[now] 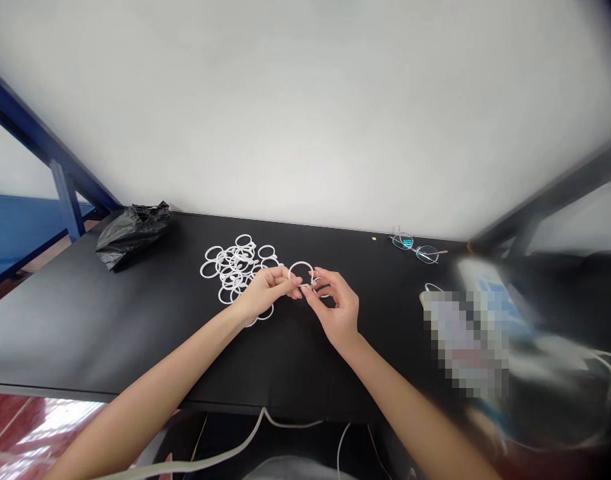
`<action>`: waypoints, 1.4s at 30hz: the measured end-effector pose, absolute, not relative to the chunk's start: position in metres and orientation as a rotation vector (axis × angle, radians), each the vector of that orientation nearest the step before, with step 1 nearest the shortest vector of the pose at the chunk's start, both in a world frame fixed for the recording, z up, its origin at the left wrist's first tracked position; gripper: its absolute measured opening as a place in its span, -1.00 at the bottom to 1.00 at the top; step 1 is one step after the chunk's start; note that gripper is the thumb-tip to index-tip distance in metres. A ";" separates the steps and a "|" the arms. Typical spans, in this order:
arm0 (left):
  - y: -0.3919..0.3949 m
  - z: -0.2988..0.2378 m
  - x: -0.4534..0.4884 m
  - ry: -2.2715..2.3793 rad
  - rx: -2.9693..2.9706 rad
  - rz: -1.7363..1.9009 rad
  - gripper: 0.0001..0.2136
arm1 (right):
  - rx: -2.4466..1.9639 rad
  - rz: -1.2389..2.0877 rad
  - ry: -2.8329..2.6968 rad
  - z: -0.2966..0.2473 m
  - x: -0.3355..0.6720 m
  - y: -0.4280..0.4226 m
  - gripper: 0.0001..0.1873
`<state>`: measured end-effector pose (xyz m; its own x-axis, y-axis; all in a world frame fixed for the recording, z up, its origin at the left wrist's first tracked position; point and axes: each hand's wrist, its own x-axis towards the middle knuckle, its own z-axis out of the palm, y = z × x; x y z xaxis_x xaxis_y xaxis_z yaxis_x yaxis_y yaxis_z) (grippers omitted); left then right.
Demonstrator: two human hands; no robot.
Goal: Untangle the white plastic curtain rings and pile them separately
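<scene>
Both my hands meet over the middle of a black table [85, 320]. My left hand [265, 290] pinches the lower edge of a white plastic ring [301, 271], which stands upright between the fingertips. My right hand [335, 303] pinches the same ring from the right side, and a second small white piece may sit in its fingers; I cannot make it out. A pile of several white rings [235, 267] lies just behind and left of my left hand.
A crumpled black plastic bag [130, 230] lies at the back left. A pair of glasses [416, 248] rests at the back right by the white wall. A blurred area and white cables [585, 373] fill the right side. A blue metal frame [60, 180] stands at left.
</scene>
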<state>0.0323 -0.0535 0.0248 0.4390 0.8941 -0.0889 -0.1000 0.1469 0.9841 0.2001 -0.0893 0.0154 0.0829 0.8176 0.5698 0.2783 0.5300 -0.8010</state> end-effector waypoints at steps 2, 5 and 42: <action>-0.051 0.023 0.031 0.831 1.091 0.868 -0.72 | -0.956 0.489 -1.545 0.015 0.201 -0.088 -0.75; -0.050 0.022 0.030 0.788 1.001 0.859 -0.71 | -0.926 0.447 -1.582 0.014 0.201 -0.087 -0.77; -0.063 0.023 0.030 1.155 2.118 0.968 -0.81 | -0.959 0.949 -1.449 0.017 0.199 -0.090 -0.86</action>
